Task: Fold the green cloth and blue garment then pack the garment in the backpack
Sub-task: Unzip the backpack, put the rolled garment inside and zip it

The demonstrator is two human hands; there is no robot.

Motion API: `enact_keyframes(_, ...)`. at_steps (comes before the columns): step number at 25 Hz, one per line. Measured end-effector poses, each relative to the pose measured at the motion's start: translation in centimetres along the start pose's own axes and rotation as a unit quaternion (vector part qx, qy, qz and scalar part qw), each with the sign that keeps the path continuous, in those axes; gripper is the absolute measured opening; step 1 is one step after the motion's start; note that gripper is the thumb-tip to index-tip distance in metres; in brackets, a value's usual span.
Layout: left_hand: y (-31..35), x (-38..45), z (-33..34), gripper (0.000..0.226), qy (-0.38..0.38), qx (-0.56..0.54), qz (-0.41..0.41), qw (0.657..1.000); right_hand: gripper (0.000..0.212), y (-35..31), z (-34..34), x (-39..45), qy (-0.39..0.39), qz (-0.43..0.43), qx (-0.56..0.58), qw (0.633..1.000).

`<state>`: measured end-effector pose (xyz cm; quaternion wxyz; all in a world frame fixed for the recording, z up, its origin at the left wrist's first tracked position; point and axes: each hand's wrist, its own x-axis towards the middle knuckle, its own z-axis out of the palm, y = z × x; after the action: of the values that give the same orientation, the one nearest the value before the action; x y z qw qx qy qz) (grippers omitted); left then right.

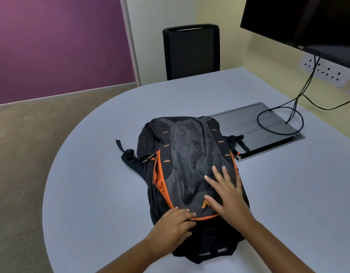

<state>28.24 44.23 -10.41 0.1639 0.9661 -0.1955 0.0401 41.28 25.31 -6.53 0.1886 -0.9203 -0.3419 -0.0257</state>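
Observation:
A black and grey backpack (pixel 190 154) with orange zip trim lies flat on the pale table (pixel 91 194), front panel up. Its orange zip gapes partly on the left side. My right hand (pixel 225 194) rests flat on the front panel with fingers spread. My left hand (pixel 174 225) presses its fingertips on the near orange zip edge of the backpack, fingers curled; whether it pinches a zip pull is hidden. No green cloth or blue garment is in sight.
A grey cable hatch (pixel 257 127) with looped black cables (pixel 280 115) lies just behind the backpack to the right. A black chair (pixel 191 52) stands at the far table edge. A dark monitor (pixel 308 22) hangs top right above wall sockets (pixel 325 72).

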Motion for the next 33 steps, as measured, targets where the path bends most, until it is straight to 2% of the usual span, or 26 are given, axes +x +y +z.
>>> enact_keyframes(3, -3.3, 0.4, -2.0, 0.024, 0.113, -0.020, -0.070, 0.991, 0.067, -1.7, -0.3, 3.9, -0.054, 0.022, -0.007, 0.998)
enact_keyframes(6, -7.3, 1.4, -4.4, 0.029, 0.141, -0.026, -0.185, 0.972, 0.075, -2.9, -0.4, 7.8, -0.120, 0.060, -0.001, 0.991)
enact_keyframes(10, -11.3, 3.8, -6.4, 0.028, 0.156, -0.054, -0.293, 0.942, 0.079, -3.2, 1.2, 9.2, -0.207, 0.090, -0.027, 0.974)
enact_keyframes(13, -13.3, 6.3, -7.2, 0.028, 0.173, -0.077, -0.323, 0.927, 0.082, -3.0, 2.0, 8.9, -0.204, 0.088, -0.049, 0.974)
enact_keyframes(18, -15.3, 9.3, -7.4, 0.031, 0.122, -0.139, -0.357, 0.916, 0.084, -2.9, 2.0, 8.9, -0.209, 0.086, -0.062, 0.972)
enact_keyframes(22, -15.8, 9.8, -7.2, 0.022, 0.115, -0.167, -0.372, 0.906, 0.085, -2.9, 2.1, 8.8, -0.205, 0.087, -0.064, 0.973)
enact_keyframes(25, -15.9, 9.5, -7.0, 0.009, 0.111, -0.140, -0.389, 0.903, 0.086, -3.0, 2.3, 8.6, -0.199, 0.095, -0.072, 0.973)
enact_keyframes(30, -15.6, 8.5, -7.1, 0.009, 0.117, -0.175, -0.408, 0.888, 0.088, -4.3, 2.4, 9.1, -0.196, 0.112, -0.102, 0.969)
enact_keyframes(32, -15.8, 7.9, -7.3, 0.005, 0.092, -0.167, -0.398, 0.897, 0.082, -5.4, 2.4, 8.8, -0.160, 0.123, -0.109, 0.973)
enact_keyframes(33, -15.8, 7.8, -7.6, 0.005, 0.088, -0.160, -0.398, 0.899, 0.074, -5.9, 2.5, 8.7, -0.096, 0.100, -0.123, 0.983)
